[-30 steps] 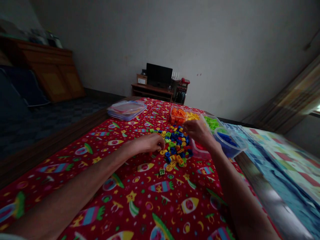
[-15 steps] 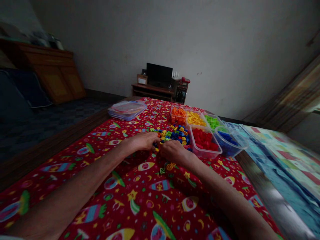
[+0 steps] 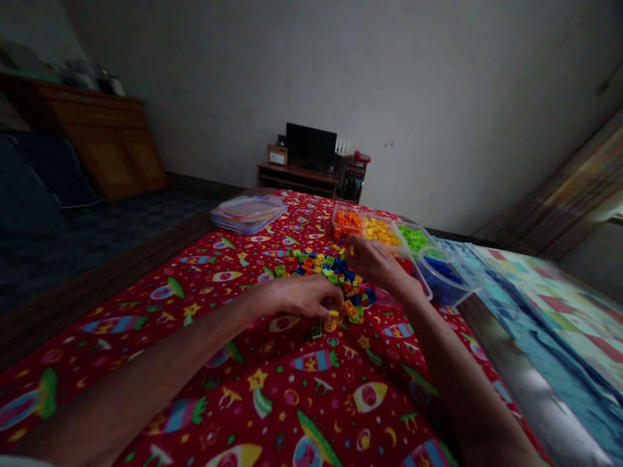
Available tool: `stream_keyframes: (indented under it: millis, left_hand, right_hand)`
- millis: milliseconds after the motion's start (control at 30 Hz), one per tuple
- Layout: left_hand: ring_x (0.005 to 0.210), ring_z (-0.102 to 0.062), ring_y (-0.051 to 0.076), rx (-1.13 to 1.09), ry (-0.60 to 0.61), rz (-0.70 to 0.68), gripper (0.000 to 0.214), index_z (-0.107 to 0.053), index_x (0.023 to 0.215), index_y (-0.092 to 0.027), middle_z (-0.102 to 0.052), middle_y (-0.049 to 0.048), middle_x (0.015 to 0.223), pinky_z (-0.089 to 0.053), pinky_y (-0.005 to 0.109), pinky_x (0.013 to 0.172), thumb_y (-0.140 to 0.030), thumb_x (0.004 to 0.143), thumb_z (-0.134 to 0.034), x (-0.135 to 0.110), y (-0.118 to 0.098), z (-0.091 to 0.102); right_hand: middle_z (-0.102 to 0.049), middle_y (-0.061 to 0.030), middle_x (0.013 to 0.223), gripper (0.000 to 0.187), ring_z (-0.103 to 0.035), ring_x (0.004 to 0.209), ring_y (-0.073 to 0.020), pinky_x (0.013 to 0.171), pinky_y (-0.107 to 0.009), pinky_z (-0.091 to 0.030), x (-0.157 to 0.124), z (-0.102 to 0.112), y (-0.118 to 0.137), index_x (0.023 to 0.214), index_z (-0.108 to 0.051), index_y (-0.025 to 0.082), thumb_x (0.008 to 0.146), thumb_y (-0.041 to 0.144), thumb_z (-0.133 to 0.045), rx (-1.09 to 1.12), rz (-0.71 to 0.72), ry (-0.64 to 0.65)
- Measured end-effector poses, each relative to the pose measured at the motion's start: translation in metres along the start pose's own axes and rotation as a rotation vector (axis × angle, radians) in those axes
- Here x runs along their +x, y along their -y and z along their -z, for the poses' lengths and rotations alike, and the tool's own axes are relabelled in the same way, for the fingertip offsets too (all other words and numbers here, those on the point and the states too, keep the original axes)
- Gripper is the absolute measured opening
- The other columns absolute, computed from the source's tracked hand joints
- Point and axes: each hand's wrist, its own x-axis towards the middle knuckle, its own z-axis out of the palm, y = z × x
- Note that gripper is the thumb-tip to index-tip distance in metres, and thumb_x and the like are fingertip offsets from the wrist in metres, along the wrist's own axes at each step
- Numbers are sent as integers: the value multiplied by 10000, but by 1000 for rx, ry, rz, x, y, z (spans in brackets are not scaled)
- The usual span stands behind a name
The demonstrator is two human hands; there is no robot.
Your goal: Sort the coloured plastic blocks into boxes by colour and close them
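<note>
My left hand (image 3: 310, 296) is low at the near edge of a mixed pile of toy building bricks (image 3: 311, 263), its fingertips pinched on a small yellow brick (image 3: 333, 313). Just beyond its fingers lie an orange brick (image 3: 350, 310) and a round yellow piece (image 3: 330, 325); a dark green brick (image 3: 317, 333) sits nearer to me. My right hand (image 3: 377, 264) is raised over the right side of the pile, in front of the tub of red bricks (image 3: 405, 264), which it mostly hides. Its fingers are closed; what they hold is unclear.
Clear tubs hold orange bricks (image 3: 348, 222), yellow bricks (image 3: 381, 231), green bricks (image 3: 413, 238) and blue bricks (image 3: 442, 270). Stacked plastic lids (image 3: 249, 214) lie at the far left of the red patterned cloth (image 3: 272, 395). A bed (image 3: 549, 285) adjoins on the right.
My left hand has moved right and nearer to me, onto a yellow brick. My right hand has lifted away to the right, towards the tubs, uncovering more of the pile.
</note>
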Motion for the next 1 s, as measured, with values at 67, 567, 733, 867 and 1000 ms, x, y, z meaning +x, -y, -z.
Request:
stream_keyframes:
  millis: [67, 567, 733, 867, 1000]
  left_hand:
    - [730, -610, 130, 61, 25, -47, 233, -671, 968, -231, -700, -18, 894, -400, 191, 601, -182, 744, -627, 1, -14, -12]
    - [680, -581, 154, 265, -229, 204, 152, -677, 772, -163, -654, 27, 736, -399, 232, 620, -82, 750, -550, -3, -3, -14]
    - [498, -515, 103, -364, -328, 245, 100, -668, 627, -158, -594, -27, 538, -352, 202, 484, -225, 693, -631, 10, 35, 3]
    - [561, -567, 119, -816, -512, 274, 223, -708, 685, -142, -646, -2, 594, -441, 227, 564, -356, 622, -727, 13, 54, 3]
    - [722, -627, 164, -1092, -541, 222, 393, -731, 732, -125, -702, 51, 713, -500, 298, 751, -455, 533, -806, 12, 53, -1]
  right_hand:
    - [-593, -39, 658, 202, -398, 533, -96, 514, -248, -206, 0, 0, 2, 907, -611, 147, 822, 141, -429, -19, -19, -10]
    - [-563, -14, 649, 146, -364, 517, -87, 511, -250, -195, 0, -7, 2, 883, -596, 158, 816, 173, -467, 12, 20, 17]
    - [-608, -31, 710, 145, -477, 599, -98, 546, -225, -276, 0, -3, 5, 915, -610, 147, 817, 146, -503, 189, 74, 11]
    - [-649, -38, 771, 174, -538, 622, -94, 576, -206, -339, 4, -7, 7, 973, -616, 146, 807, 176, -571, 404, 108, 29]
    - [-672, -46, 837, 187, -593, 697, -109, 607, -205, -353, 6, -19, 9, 1010, -622, 175, 836, 216, -569, 405, 157, 5]
